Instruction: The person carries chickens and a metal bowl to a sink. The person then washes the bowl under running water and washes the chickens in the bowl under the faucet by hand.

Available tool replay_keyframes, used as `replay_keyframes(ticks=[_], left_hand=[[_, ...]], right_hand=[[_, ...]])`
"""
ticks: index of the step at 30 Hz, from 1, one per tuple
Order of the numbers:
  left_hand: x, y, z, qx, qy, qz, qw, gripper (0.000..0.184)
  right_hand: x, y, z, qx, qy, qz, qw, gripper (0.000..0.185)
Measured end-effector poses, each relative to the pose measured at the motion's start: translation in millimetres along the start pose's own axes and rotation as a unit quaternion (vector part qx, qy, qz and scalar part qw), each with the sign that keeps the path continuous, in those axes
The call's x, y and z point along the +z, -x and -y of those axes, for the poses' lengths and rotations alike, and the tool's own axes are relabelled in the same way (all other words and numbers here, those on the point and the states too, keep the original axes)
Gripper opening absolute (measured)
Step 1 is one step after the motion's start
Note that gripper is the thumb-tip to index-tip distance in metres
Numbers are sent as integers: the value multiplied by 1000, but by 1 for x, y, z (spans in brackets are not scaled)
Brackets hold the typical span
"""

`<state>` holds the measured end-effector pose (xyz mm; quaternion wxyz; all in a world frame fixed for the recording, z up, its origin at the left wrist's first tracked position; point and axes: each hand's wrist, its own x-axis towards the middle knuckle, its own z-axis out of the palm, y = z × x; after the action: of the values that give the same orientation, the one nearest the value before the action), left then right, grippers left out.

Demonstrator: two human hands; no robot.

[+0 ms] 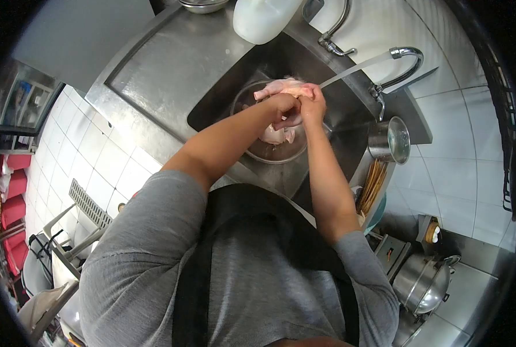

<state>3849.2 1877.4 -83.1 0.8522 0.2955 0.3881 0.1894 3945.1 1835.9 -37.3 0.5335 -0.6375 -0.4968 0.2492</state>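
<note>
Both hands hold a piece of raw, pale pink poultry (pixel 281 87) over a round metal bowl (pixel 257 151) in the steel sink (pixel 223 98). My left hand (pixel 284 105) has its fingers curled against the meat's near side. My right hand (pixel 313 104) grips its right end, where water from the curved tap (pixel 407 53) runs down onto it. More raw meat (pixel 275 135) lies in the bowl below my hands. Parts of the fingers are hidden behind the meat.
A white plastic jug (pixel 264 20) stands behind the sink, near a second tap (pixel 331 43). On the left is the steel drainboard (pixel 171 63). To the right are a metal pot (pixel 390 140), wooden sticks (pixel 373 185) and a large lidded pot (pixel 422 283).
</note>
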Motion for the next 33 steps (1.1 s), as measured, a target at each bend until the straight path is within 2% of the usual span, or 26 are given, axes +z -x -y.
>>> replay_keyframes(ticks=[2,3,6,8,9,11,12,13,16,17,20,21,23,26,28,31,33], left_hand=[[5,1,9,26,77,-47,996,11],[21,39,0,64,125,-16,990,8],[6,39,9,69,133,-6,989,13],[-1,36,13,143,65,18,987,25],[-5,32,14,180,32,32,983,32],[-16,20,19,242,-133,1,961,46],[-21,19,22,270,-213,-17,939,54],[-19,36,15,267,-321,-56,907,48],[-14,60,-3,184,-476,-178,841,54],[-19,60,3,232,-423,-180,858,56],[-19,70,9,188,-538,-209,795,57],[-23,77,14,221,-549,-182,785,49],[-17,99,11,182,-603,-188,754,46],[-22,109,16,164,-651,-164,723,42],[-28,114,20,173,-682,-132,698,41],[-44,95,40,248,-730,-114,627,39],[-42,100,43,222,-713,-120,655,38]], right_hand=[[5,9,-9,44,-55,-10,997,19],[7,14,-17,50,-83,-15,995,19],[13,23,-13,51,-187,-1,981,20],[5,27,-1,50,-225,45,972,20],[2,27,-4,61,-216,61,973,22],[-6,25,-15,83,-195,94,973,28],[-7,28,-12,56,-164,97,980,29],[-6,32,-5,29,-133,101,986,30],[-5,39,10,-53,12,123,991,31],[-5,40,14,-80,69,131,986,31],[-8,43,23,-33,98,130,986,22],[-7,42,20,-42,82,126,988,22],[-7,40,12,-56,52,118,990,22],[-16,38,17,-52,51,221,972,25],[-22,36,25,-113,125,266,949,22],[-27,31,28,-194,223,307,904,19],[-29,28,23,-246,247,334,876,18]])
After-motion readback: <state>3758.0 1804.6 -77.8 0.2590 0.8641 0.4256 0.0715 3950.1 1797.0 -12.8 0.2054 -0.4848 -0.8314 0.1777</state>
